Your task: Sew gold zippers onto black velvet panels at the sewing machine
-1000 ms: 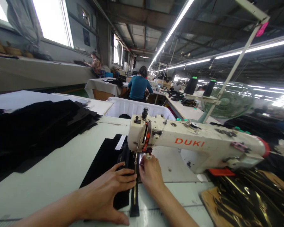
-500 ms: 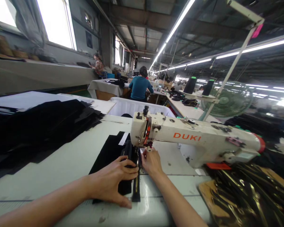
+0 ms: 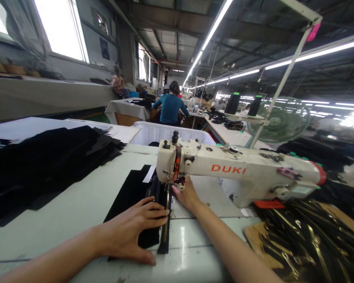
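My left hand lies with fingers spread over a black fabric panel and a black zipper strip with gold teeth. Its fingertips press on the zipper, while the thumb rests lower on the table. Beside the needle area of the white sewing machine is my right hand, its thumb stretched toward the zipper's right edge. The other fingers of that hand reach up behind the machine head and are partly hidden. A white strip lies on the fabric left of the machine head.
A large pile of black fabric pieces lies on the left. At the right, many black zippers with gold teeth lie on a brown board. Behind the machine stand a white bin, thread cones, a fan and a seated co-worker.
My right hand's fingers have shifted from the zipper's edge up toward the machine head, the thumb now apart from them. My left hand stays on the fabric. The whole view has shifted slightly.
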`<control>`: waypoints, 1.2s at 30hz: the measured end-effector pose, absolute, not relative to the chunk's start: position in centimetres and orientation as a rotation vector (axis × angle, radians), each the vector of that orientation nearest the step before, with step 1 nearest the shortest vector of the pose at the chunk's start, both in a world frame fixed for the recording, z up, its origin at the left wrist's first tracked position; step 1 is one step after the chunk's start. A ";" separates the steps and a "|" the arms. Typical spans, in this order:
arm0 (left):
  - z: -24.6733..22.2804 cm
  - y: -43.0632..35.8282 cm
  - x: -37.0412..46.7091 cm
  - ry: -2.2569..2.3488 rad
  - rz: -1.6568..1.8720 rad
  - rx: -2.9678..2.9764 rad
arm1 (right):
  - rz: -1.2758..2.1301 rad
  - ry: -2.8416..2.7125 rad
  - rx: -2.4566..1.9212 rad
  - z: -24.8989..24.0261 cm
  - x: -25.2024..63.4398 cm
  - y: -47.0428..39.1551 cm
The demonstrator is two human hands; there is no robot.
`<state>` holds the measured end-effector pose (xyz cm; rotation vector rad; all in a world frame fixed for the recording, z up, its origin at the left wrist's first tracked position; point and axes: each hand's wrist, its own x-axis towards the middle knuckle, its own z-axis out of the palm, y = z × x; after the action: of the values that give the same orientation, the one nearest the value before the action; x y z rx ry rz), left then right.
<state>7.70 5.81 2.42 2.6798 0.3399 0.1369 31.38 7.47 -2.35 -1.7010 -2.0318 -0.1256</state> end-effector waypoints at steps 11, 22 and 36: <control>2.5 6.2 7.3 0.430 0.246 2.692 | 0.067 -2.291 -1.279 -3.1 31.9 2.4; 0.8 10.2 7.7 0.404 0.314 2.754 | 0.000 -2.189 -1.277 -2.9 31.8 2.4; 0.8 9.7 7.6 0.435 0.489 2.797 | 0.102 -2.242 -1.172 -2.8 31.3 2.1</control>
<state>7.63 9.74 0.83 2.7974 0.4352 0.4885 31.29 2.12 -2.82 -1.1723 -2.2416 0.1023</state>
